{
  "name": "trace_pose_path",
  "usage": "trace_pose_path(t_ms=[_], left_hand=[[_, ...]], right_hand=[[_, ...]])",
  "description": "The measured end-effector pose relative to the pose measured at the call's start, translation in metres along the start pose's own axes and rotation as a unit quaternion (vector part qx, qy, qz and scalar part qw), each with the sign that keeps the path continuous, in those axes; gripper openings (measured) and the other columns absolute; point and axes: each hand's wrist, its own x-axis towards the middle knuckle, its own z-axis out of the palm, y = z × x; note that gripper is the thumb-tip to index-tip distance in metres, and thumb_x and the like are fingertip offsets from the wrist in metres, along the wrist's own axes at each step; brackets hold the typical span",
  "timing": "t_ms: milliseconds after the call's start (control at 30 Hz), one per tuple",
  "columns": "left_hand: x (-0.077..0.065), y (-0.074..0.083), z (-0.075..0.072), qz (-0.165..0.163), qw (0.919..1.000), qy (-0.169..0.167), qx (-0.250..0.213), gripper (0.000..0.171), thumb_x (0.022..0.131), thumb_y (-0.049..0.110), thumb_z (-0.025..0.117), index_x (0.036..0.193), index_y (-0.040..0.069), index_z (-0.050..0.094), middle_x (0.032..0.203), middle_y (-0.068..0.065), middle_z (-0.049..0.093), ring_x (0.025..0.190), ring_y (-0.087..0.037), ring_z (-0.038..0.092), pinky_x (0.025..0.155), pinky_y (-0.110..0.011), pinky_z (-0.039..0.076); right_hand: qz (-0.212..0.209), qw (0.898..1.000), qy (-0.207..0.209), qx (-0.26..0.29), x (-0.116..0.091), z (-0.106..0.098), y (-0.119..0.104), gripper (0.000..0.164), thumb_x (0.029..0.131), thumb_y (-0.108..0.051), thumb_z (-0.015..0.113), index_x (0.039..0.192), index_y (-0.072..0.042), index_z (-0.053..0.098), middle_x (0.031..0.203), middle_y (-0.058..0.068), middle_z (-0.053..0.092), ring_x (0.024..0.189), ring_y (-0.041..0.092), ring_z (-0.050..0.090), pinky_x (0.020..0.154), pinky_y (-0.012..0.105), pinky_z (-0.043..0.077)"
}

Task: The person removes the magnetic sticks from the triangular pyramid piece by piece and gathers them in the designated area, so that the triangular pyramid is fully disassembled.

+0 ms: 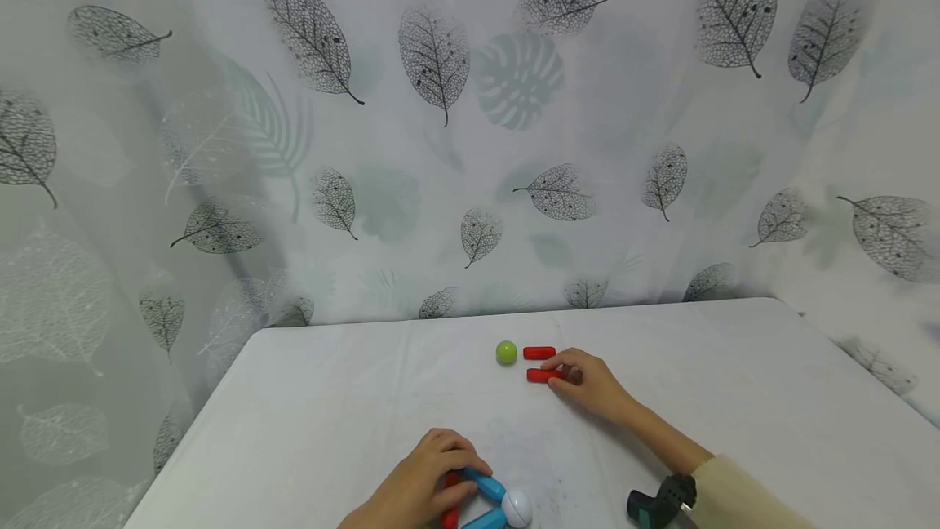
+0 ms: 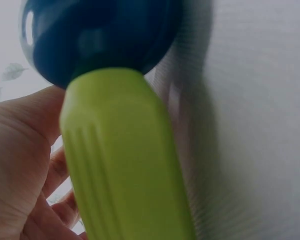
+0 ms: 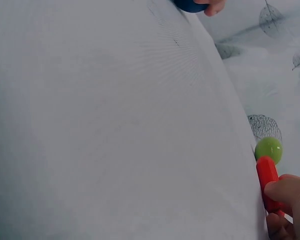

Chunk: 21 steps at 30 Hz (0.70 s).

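With thumb and fingers my right hand (image 1: 595, 386) pinches a red rod (image 1: 539, 375) near its right end. Parallel and just beyond it lies a second red rod (image 1: 539, 353), with a lime green ball (image 1: 506, 352) to the left. My left hand (image 1: 433, 476) curls over a toy structure of joined rods and balls at the near edge of the head view. Blue rods (image 1: 485, 483) there meet at a white ball (image 1: 517, 508), and another red rod (image 1: 450, 503) shows under the fingers. The left wrist view has a green rod (image 2: 122, 160) joined to a dark blue ball (image 2: 100, 35).
A white cloth covers the table (image 1: 330, 398). Behind it hangs a leaf-print curtain (image 1: 441, 145). A dark wrist camera (image 1: 661, 500) sits by the beige right sleeve (image 1: 742, 496).
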Motion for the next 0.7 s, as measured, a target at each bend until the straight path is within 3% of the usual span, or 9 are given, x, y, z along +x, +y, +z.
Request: trace_pose_path(t_ms=[233,467,700], left_hand=[[-0.0003,-0.0006,0.0011,0.004,1.0,0.004,0.003,0.015,0.097,0.027,0.062,0.109,0.027,0.07,0.108,0.012,0.058,0.108,-0.012,0.048,0.089,-0.027,0.049],[0.0009,0.0026,0.0,-0.019,0.9997,-0.008,0.009,0.016,0.095,0.027,0.064,0.109,0.028,0.071,0.109,0.013,0.057,0.109,-0.01,0.047,0.088,-0.027,0.049],[0.0001,0.0019,-0.0006,-0.014,0.9994,0.002,0.03,0.015,0.095,0.028,0.065,0.109,0.029,0.071,0.108,0.013,0.058,0.108,-0.01,0.048,0.086,-0.026,0.05]], right_hand=[[0.024,1.0,-0.011,0.001,0.0026,0.0,0.001,0.021,0.086,-0.001,0.071,0.106,-0.006,0.068,0.097,0.007,0.064,0.078,0.013,0.054,0.068,0.021,0.049],[0.01,1.0,0.003,-0.012,0.0012,0.0007,0.001,0.027,0.082,0.005,0.071,0.107,-0.005,0.068,0.095,0.007,0.063,0.076,0.013,0.053,0.066,0.022,0.049],[0.006,1.0,0.018,-0.001,-0.0009,0.004,0.0006,0.029,0.081,0.007,0.07,0.107,-0.005,0.069,0.097,0.006,0.062,0.079,0.015,0.053,0.065,0.021,0.049]])
